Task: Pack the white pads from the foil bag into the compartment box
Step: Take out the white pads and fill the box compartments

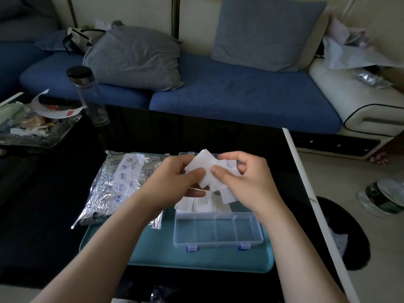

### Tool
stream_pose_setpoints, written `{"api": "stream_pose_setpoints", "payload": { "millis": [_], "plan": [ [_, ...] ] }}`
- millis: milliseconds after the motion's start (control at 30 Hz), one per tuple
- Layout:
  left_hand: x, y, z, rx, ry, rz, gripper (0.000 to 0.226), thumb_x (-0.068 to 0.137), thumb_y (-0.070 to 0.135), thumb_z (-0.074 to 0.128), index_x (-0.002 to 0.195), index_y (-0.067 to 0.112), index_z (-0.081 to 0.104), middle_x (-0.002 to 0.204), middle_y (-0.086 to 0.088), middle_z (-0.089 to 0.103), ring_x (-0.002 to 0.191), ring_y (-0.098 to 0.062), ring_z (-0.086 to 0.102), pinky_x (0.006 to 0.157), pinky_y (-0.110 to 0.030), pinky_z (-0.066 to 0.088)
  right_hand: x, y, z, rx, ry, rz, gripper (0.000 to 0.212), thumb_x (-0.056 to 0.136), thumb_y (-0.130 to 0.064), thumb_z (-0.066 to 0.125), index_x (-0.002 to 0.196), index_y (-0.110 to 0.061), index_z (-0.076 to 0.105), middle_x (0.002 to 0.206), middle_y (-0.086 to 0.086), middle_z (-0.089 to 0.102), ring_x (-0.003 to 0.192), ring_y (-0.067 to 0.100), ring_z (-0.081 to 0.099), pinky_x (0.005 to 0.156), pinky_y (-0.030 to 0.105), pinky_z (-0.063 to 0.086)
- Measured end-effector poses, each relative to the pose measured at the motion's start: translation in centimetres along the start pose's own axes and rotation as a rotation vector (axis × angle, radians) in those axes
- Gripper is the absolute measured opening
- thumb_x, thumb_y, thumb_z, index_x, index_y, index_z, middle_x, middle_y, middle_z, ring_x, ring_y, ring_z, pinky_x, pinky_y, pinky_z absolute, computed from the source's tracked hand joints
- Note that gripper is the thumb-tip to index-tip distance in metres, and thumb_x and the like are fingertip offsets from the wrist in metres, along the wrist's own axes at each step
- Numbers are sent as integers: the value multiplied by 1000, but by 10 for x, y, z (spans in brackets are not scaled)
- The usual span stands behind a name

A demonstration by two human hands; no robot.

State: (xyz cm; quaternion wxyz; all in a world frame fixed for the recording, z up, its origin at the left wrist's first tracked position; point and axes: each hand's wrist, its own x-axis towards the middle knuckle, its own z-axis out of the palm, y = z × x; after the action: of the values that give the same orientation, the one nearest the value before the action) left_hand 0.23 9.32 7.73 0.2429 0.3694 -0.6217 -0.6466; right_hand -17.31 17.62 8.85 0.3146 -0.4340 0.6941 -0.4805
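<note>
We are holding white pads (202,164) over the open box (218,234), our left hand (175,178) and right hand (243,182) both pinching them; foil bag (118,182) lying alongside.

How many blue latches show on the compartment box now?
2, both on the near wall of the compartment box: left latch toward its left end, right latch toward its right. Left hand, right hand and white pads cover its far half; more possible.

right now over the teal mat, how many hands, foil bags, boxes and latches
hands: 2, left hand and right hand, both pinching white pads
silver foil bag: 1
clear plastic compartment box: 1
blue box latches: 2
total: 6
</note>
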Motion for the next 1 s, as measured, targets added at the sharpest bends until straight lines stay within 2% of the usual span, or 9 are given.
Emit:
{"api": "stream_pose_setpoints", "payload": {
  "millis": [100, 333, 533, 700, 800, 900, 1000],
  "plan": [
    [2, 0, -2, -56, 72, -53, 20, 105, 9, 61, 117, 15, 75, 105, -18, 78, 97, -29, 78, 81, -37, 65, -2, -1, -2, 47, -88, 30, 25, 96, -21, 78, 118, -32, 73, 94, -8, 81, 85, 8, 78, 76, 35, 65],
    [1, 1, 0, -173, -54, -100, 25, 110, 16, 53, 128, 9, 68, 111, -15, 79, 107, -29, 77, 94, -43, 62, -1, -1, 2, -1, 73, -32, 15, 91, -26, 84, 101, -27, 73, 94, -5, 79, 82, 5, 77, 67, 31, 66],
    [2, 0, -1, -180, -43, -92, 24, 109, 12, 53, 128, 5, 67, 109, -17, 79, 106, -30, 77, 90, -41, 63, -1, -2, 0, 38, 64, -24, 11, 92, -26, 83, 100, -29, 76, 92, -8, 79, 84, 4, 77, 69, 28, 64],
    [4, -1, -1, -182, 18, -66, 24, 109, 9, 53, 128, 3, 67, 101, -19, 79, 99, -29, 79, 84, -32, 65, -1, -3, -2, 105, 8, -8, 12, 93, -27, 81, 105, -27, 79, 92, -11, 80, 85, 3, 77, 64, 19, 59],
    [5, -2, -1, -183, 43, -46, 23, 109, 8, 53, 128, 6, 67, 101, -20, 79, 99, -30, 79, 83, -30, 65, 0, -2, -3, 122, 49, 0, 7, 95, -26, 80, 102, -26, 80, 90, -9, 81, 83, 7, 78, 67, 26, 62],
    [5, -5, -3, -184, 129, -49, 19, 109, 7, 54, 121, 6, 68, 100, -18, 80, 94, -28, 79, 76, -29, 65, 2, 2, -4, 72, 197, -32, 9, 96, -30, 78, 92, -22, 80, 83, -3, 79, 77, 11, 76, 66, 31, 60],
    [7, -8, -5, -183, 179, -59, 18, 108, 7, 55, 119, 5, 69, 105, -20, 78, 95, -29, 79, 77, -31, 65, 5, 2, -9, 172, 261, -25, 7, 93, -26, 82, 92, -19, 80, 87, 1, 80, 82, 22, 79, 69, 43, 65]
  ]
}}
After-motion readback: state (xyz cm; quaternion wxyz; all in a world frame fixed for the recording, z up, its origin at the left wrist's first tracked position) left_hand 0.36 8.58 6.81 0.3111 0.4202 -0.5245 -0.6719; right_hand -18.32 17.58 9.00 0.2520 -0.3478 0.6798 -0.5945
